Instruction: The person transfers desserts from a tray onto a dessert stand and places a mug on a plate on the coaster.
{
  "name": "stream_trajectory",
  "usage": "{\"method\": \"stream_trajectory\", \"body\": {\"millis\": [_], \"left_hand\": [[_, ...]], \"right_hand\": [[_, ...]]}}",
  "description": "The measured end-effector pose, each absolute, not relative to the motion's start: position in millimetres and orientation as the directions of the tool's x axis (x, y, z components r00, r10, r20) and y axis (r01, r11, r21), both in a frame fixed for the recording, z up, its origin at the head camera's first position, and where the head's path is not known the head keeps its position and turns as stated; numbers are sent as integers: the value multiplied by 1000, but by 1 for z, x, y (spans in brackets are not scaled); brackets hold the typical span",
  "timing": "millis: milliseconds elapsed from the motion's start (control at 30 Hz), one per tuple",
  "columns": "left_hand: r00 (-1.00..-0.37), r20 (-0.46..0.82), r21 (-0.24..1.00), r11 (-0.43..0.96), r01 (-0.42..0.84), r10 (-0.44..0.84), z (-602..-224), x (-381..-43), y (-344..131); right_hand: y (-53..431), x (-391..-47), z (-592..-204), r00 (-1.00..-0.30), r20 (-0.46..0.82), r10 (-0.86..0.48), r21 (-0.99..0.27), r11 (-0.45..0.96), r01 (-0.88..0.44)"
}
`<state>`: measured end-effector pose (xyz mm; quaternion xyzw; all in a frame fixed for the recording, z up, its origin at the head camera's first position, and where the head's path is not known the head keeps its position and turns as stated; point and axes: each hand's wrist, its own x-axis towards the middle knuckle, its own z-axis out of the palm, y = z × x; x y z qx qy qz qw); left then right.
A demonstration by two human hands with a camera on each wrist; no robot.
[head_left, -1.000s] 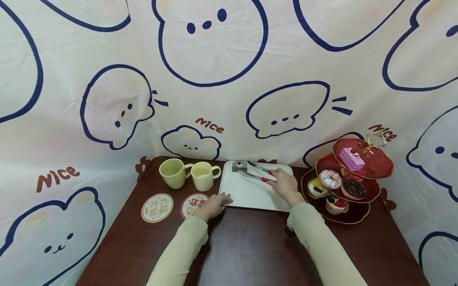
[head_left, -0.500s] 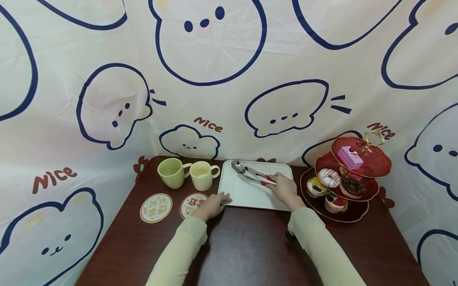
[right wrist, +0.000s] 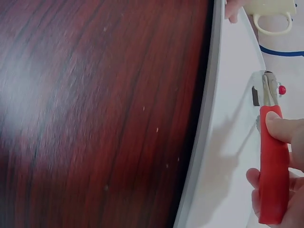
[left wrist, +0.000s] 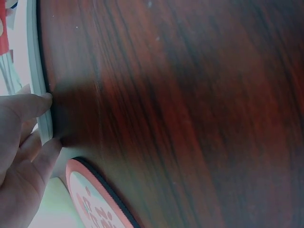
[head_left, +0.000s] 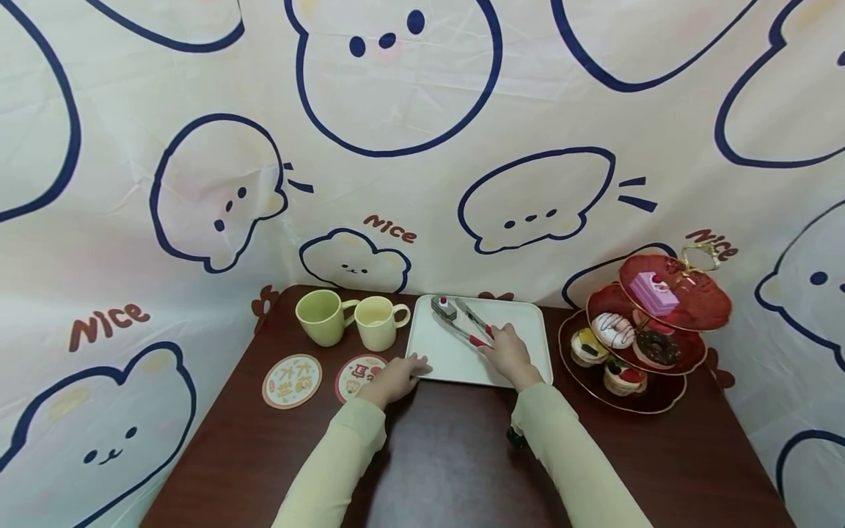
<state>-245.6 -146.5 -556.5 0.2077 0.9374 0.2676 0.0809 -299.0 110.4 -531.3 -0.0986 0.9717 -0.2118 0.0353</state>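
Note:
My left hand (head_left: 398,378) is at the front left corner of a white tray (head_left: 528,330). In the left wrist view its thumb and fingers pinch the tray's rim (left wrist: 35,57). Over the tray, my right hand (head_left: 510,356) grips metal tongs with red handles (right wrist: 273,161). A small dark cake slice (head_left: 444,308) with a white top and a red cherry lies at the tray's far left corner. The tongs' arms are spread: one tip overlaps the front of the slice, and the other is apart from it on the right.
Left of the tray stand a green mug (head_left: 321,320) and a cream mug (head_left: 376,326), with two round coasters (head_left: 293,381) in front. At right, a three-tier red stand (head_left: 709,301) holds a pink cake (head_left: 653,295), doughnuts and tarts. A printed cloth hangs behind the table.
The slice has turned from square-on to slanted. The tongs' arms have spread, one swinging away to the right of the slice. My right hand has shifted left and nearer; my left hand has stayed.

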Motion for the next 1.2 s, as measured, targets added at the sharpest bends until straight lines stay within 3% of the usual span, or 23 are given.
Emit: {"method": "stream_trajectory", "body": {"millis": [533,1200], "left_hand": [[-899,-36,535,768,351,436,-553,-244,-146],[-897,-44,536,768,350,440,-556,-245,-146]], "right_hand": [[101,-291,-526,-987,47,-151,-378,912,-157],[137,-278,-512,-968,143,-207,-330,912,-244]]}}
